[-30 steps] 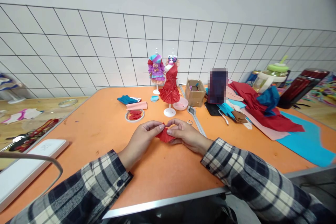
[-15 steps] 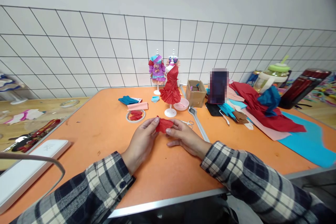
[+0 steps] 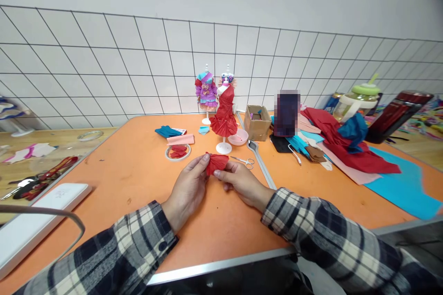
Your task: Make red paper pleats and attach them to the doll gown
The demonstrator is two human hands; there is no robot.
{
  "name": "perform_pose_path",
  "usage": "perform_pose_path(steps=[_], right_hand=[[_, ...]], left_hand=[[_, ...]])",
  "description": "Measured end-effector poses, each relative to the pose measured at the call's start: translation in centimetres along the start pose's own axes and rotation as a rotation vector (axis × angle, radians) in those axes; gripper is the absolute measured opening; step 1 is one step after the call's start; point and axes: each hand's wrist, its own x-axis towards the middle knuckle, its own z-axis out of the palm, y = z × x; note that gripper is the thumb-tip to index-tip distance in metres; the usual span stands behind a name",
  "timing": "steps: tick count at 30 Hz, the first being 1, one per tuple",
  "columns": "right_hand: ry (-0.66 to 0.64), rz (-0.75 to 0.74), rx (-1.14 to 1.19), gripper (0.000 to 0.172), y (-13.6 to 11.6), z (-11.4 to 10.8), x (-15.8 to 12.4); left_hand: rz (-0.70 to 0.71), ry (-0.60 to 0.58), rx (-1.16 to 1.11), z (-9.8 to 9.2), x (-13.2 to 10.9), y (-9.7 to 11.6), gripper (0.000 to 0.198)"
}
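Between my hands is a small pleated piece of red crepe paper (image 3: 218, 162), fanned out above the table. My left hand (image 3: 190, 184) pinches its left side between thumb and fingers. Thumb and fingers of my right hand (image 3: 244, 182) close on its lower right edge. Just beyond stands a miniature dress form in a red ruffled dress (image 3: 225, 110), upright on a white round base. A pair of small scissors (image 3: 247, 162) lies right behind my right hand. To the left, a clear ring-shaped dish (image 3: 177, 152) holds more red pieces.
A second dress form in a purple outfit (image 3: 206, 92) stands at the back, near a pink bowl (image 3: 238, 137) and a cardboard box (image 3: 257, 122). Coloured paper sheets (image 3: 367, 152) and a dark red thermos (image 3: 398, 115) fill the right. A white power bank (image 3: 44, 223) with a cable lies front left.
My right thumb and fingers have shifted slightly left and down along the red piece, whose fan shows more widely. The scissors behind my right hand are more exposed.
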Motion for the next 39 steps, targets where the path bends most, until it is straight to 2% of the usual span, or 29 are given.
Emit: perform_pose_path(steps=[4,6,8,10,13,18,20,22,24,28,31,35,39], right_hand=[[-0.102,0.159,0.139,0.029,-0.2,-0.1,-0.2],[-0.145,0.209,0.103,0.029,-0.5,-0.2,-0.3],[-0.11,0.165,-0.009,0.031,-0.9,-0.5,-0.5],[0.027,0.054,-0.07,0.03,-1.4,-0.9,-0.5],[0.165,-0.033,0.016,0.023,-2.1,-1.3,-0.6],[0.135,-0.053,-0.013,0.051,-2.1,-0.9,-0.7],[0.087,-0.017,-0.037,0.053,-1.8,-0.8,-0.7],[0.023,-0.002,-0.032,0.047,-1.5,-1.0,-0.7],[0.007,-0.048,-0.038,0.039,-1.5,-1.2,-0.6],[0.162,-0.215,-0.328,0.022,-1.8,-1.5,-0.3],[0.229,-0.271,-0.559,0.016,-1.8,-1.7,-0.1],[0.234,-0.298,-0.639,0.011,-1.7,-1.9,0.1],[0.262,-0.386,-0.724,0.006,-1.9,-2.0,0.0]], left_hand=[[0.001,-0.006,-0.043,-0.2,0.1,0.0,0.019],[0.015,0.001,-0.055,-0.3,0.2,0.2,0.017],[0.033,0.018,-0.05,-0.5,0.3,0.5,0.017],[0.038,0.034,-0.024,-0.5,0.3,0.7,0.018],[0.019,0.025,0.04,-0.6,0.3,0.6,0.021],[-0.032,-0.015,0.071,-0.7,0.2,0.1,0.023],[-0.042,-0.018,0.07,-0.7,0.1,0.2,0.021],[-0.055,-0.032,0.088,-0.7,0.0,0.3,0.021],[-0.068,-0.055,0.14,-0.7,0.0,0.4,0.022],[-0.058,-0.092,0.294,-0.9,0.0,0.5,0.025],[-0.053,-0.11,0.394,-1.0,0.0,0.5,0.026],[-0.033,-0.074,0.56,-0.7,-0.1,0.8,0.026],[0.004,-0.054,0.601,-0.6,-0.1,0.9,0.023]])
